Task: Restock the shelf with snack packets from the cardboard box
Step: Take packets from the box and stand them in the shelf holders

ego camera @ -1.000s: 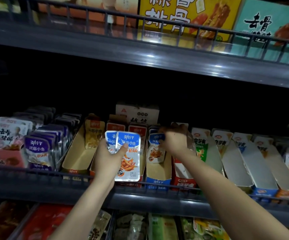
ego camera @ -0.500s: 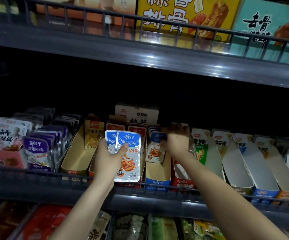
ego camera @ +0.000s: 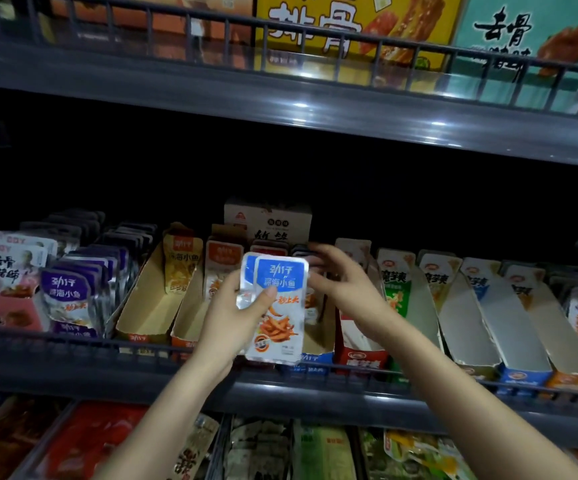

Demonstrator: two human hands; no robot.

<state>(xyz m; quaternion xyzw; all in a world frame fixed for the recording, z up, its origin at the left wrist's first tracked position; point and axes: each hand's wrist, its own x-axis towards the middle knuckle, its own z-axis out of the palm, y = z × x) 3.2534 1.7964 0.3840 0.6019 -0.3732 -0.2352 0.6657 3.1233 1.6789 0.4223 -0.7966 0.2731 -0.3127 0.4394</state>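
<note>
Left hand (ego camera: pixel 233 318) grips glossy, flat blue-topped packets (ego camera: pixel 278 306) — right hand (ego camera: pixel 348 287) hovers just right of them, fingers loosely spread; angular cardboard trays (ego camera: pixel 149 306) stand behind, wire rail (ego camera: pixel 73 345) below.

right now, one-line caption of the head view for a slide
Left hand grips blue snack packets before the middle shelf; right hand reaches beside them.

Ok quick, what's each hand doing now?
Left hand: holding blue-and-white foil snack packets.
Right hand: open, fingers straight, holding nothing.
</note>
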